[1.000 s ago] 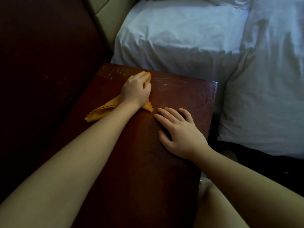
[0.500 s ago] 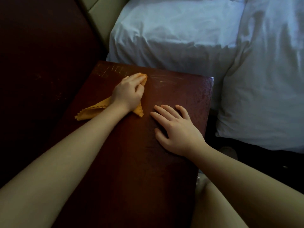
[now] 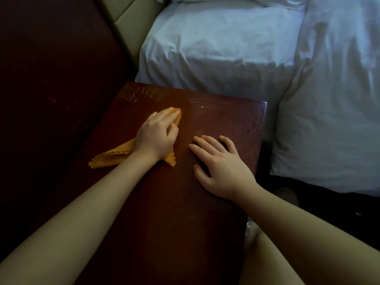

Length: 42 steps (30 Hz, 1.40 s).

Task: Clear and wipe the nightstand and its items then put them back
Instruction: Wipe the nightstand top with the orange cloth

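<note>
Nearest the person: 2 bare forearms reach out over the bench (image 3: 164, 212), a dark red-brown top that fills the middle of the view. A bare leg (image 3: 265, 260) shows just beside the bench's near right edge, under the right forearm.

Right hand (image 3: 220, 165) lies palm down on the bench right of centre. Its fingers (image 3: 207, 144) are spread, fairly straight and flat on the wood, holding nothing.

Left hand (image 3: 158, 134) is a bit farther in and just left of the right hand, not touching it. It sits on top of the orange cloth (image 3: 111, 159) and presses it to the bench. The fingers lie close together and mostly straight over the cloth, with the thumb alongside: a flat press, not a fist. Cannot tell if the thumb nips a fold.

The cloth has zigzag-cut edges and is folded or bunched. 1 tail sticks out left of the wrist, 1 corner shows right of the wrist, and a tip peeks past the fingertips. All of it lies on the bench, left of centre.

Farther back on the bench: pale scratch lines (image 3: 144, 93) near the far left corner, faint curved smear marks (image 3: 205, 103) near the far edge, and a mottled patch (image 3: 253, 124) along the right side.

Beyond the far edge is the bed (image 3: 216, 48), its white sheet wrinkled. A white duvet (image 3: 329, 110) hangs down on the right, beside the bench. A beige padded headboard (image 3: 131, 23) is at far left, and a dark maroon panel (image 3: 51, 68) runs along the left side.
</note>
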Motion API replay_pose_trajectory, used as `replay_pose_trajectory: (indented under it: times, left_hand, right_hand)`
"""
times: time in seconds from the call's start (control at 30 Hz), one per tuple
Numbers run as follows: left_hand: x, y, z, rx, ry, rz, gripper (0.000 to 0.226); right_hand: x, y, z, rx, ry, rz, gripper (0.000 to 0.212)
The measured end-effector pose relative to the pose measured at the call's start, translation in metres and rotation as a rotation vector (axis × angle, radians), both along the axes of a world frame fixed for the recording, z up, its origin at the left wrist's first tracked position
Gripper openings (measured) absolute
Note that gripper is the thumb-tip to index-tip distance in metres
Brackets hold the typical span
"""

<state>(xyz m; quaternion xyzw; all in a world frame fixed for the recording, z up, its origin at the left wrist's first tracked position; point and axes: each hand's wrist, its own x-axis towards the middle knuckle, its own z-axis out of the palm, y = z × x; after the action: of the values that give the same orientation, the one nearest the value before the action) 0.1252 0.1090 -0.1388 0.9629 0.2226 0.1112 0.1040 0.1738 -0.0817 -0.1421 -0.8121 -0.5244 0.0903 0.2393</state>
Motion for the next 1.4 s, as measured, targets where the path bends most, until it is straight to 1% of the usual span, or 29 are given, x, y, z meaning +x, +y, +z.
replay_pose_trajectory:
  times: [0.1, 0.17, 0.23, 0.3, 0.37, 0.43, 0.57, 0.7, 0.77, 0.93, 1.07, 1.17, 1.27, 1.33, 1.4]
  left_hand:
    - [0.020, -0.002, -0.003, -0.012, -0.039, 0.144, 0.043]
    - [0.029, -0.002, -0.004, -0.015, -0.050, 0.174, 0.043]
    - [0.030, -0.002, -0.004, -0.038, -0.051, 0.152, 0.042]
    - [0.021, -0.006, -0.003, -0.048, -0.041, 0.076, 0.041]
    - [0.008, -0.011, -0.003, -0.015, -0.020, 0.002, 0.040]
    - [-0.006, -0.015, -0.002, 0.005, -0.007, -0.025, 0.043]
    - [-0.022, -0.014, 0.000, -0.001, -0.006, 0.005, 0.049]
    - [-0.001, -0.012, 0.001, -0.020, -0.047, 0.135, 0.040]
    - [0.015, -0.013, 0.000, -0.011, -0.069, 0.168, 0.039]
    - [0.026, -0.024, -0.002, 0.015, -0.062, 0.124, 0.040]
    - [0.001, -0.039, 0.000, 0.028, -0.024, 0.019, 0.039]
    - [-0.021, -0.047, 0.000, 0.051, -0.009, 0.007, 0.038]
    - [-0.025, -0.048, -0.001, 0.034, -0.014, 0.060, 0.038]
    - [-0.015, -0.046, 0.000, -0.008, -0.041, 0.151, 0.038]
    - [-0.002, -0.045, 0.001, -0.039, -0.052, 0.246, 0.039]
  right_hand:
    - [0.000, 0.000, 0.000, 0.001, 0.005, 0.002, 0.055]
    - [0.000, 0.000, 0.000, 0.000, 0.005, 0.006, 0.054]
    - [0.001, -0.001, -0.001, -0.002, 0.002, 0.010, 0.053]
    - [0.002, -0.001, -0.001, -0.003, 0.003, 0.014, 0.052]
    - [0.001, -0.001, -0.002, 0.001, 0.004, 0.015, 0.053]
    - [0.001, -0.001, -0.002, 0.011, 0.007, 0.013, 0.053]
    - [0.002, 0.000, -0.002, 0.013, 0.006, 0.017, 0.053]
    - [0.001, 0.000, -0.003, 0.022, -0.001, 0.010, 0.054]
    - [0.000, 0.000, -0.002, 0.024, -0.012, 0.002, 0.054]
    - [-0.001, 0.000, -0.001, 0.021, -0.024, 0.008, 0.052]
    - [0.000, -0.001, 0.002, -0.006, -0.018, 0.019, 0.052]
    - [-0.004, -0.004, 0.007, 0.000, -0.030, 0.009, 0.049]
    - [-0.008, -0.014, 0.011, 0.081, -0.085, -0.066, 0.045]
    - [-0.007, -0.019, 0.010, 0.146, -0.130, -0.130, 0.042]
    - [-0.007, -0.021, 0.010, 0.139, -0.136, -0.202, 0.037]
